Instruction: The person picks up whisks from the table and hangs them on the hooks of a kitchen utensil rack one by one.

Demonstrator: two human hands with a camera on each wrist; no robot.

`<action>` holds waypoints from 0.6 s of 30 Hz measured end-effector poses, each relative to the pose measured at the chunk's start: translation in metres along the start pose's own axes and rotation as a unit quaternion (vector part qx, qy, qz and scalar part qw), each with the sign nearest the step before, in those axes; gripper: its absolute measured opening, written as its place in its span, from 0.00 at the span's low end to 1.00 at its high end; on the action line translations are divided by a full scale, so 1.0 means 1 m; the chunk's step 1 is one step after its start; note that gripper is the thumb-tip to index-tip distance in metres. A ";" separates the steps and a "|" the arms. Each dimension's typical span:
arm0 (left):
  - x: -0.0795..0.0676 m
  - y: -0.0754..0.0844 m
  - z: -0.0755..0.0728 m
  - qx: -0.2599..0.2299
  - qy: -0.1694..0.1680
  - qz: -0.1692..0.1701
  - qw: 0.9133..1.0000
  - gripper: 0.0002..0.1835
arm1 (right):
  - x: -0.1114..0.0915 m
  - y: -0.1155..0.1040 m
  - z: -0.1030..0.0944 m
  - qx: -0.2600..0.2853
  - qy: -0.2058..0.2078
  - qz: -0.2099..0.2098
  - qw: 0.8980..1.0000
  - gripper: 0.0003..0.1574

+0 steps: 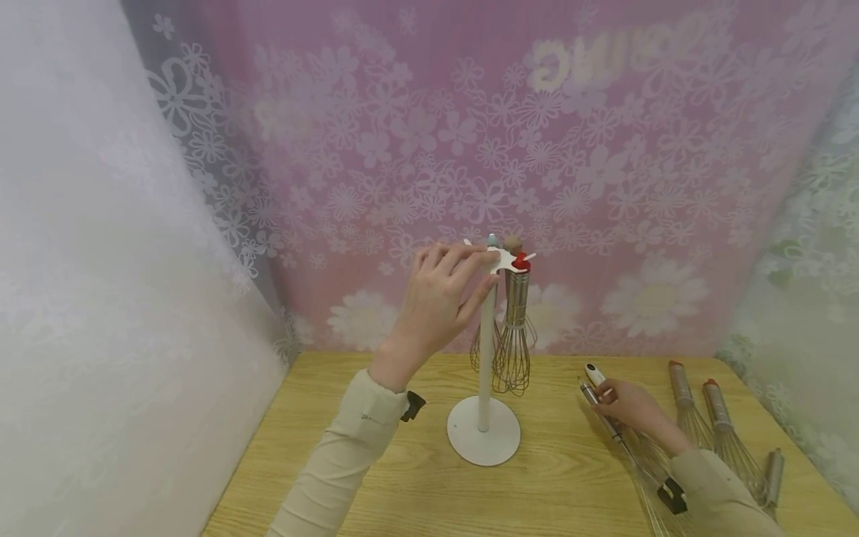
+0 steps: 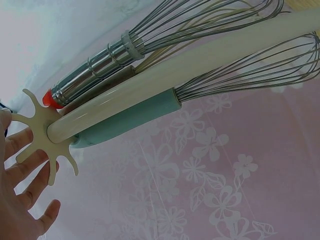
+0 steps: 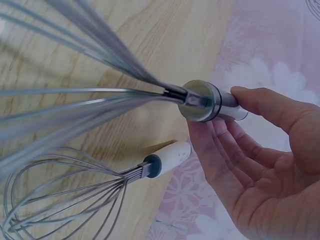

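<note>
Judged about partway: three whisks hang from the white whisk stand point(image 1: 486, 350), at least five are off it. Hung: a red-capped whisk point(image 1: 517, 298), a teal-handled whisk point(image 2: 127, 120) and a tan-ended whisk point(image 1: 513, 244), bunched beside the pole, wire loops downward and clear of the round base. Several arms of the hook crown point(image 2: 37, 125) carry nothing. Left hand point(image 1: 446, 287): thumb and fingers pinch the crown's edge, little finger free of it. Right hand point(image 1: 631, 406): thumb and fingertips grasp the handle of a steel-handled whisk point(image 3: 215, 102), off to the right of the stand; whether its wires touch the table point(image 1: 557, 477) cannot be told. Not hung: that one, the white-handled whisk point(image 3: 171, 157) just beside it, two red-ended whisks point(image 1: 683, 384) point(image 1: 718, 403) farther right, and a short steel handle point(image 1: 774, 477) whose wires are mostly hidden. Materials: stand smooth and pale, slim straight pole, flat disc foot, curved tapering arms; red-capped handle a shiny ringed metal cylinder; teal grip matte, gently bowed; white grip smooth, dark-collared; wires thin, glossy, looped into balloon shapes. Tabletop yellowish with wood grain; backdrop point(image 1: 456, 171) pink, printed with pale flowers.
</note>
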State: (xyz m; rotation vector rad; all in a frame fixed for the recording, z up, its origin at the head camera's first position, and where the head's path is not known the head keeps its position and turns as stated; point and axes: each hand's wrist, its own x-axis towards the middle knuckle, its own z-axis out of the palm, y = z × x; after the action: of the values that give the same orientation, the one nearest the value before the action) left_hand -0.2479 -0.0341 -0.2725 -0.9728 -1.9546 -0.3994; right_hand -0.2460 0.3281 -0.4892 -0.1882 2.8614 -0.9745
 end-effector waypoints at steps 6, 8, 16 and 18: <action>0.000 0.000 0.000 -0.002 0.000 -0.001 1.000 0.16 | -0.001 -0.003 -0.001 0.004 0.011 -0.010 1.000 0.23; 0.000 0.000 0.000 -0.003 0.001 -0.001 1.000 0.16 | -0.002 -0.004 -0.002 0.004 0.014 -0.010 1.000 0.23; 0.000 0.000 0.001 -0.004 0.001 0.000 1.000 0.15 | -0.003 -0.004 -0.003 -0.004 0.027 -0.023 0.999 0.24; 0.000 0.001 0.000 -0.004 0.002 0.000 1.000 0.15 | -0.004 -0.005 -0.003 0.009 0.027 -0.023 0.999 0.24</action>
State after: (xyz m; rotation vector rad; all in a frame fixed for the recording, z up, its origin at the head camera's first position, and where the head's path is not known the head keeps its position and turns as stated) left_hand -0.2476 -0.0332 -0.2725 -0.9770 -1.9503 -0.4083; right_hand -0.2419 0.3263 -0.4837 -0.2294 2.9081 -1.0279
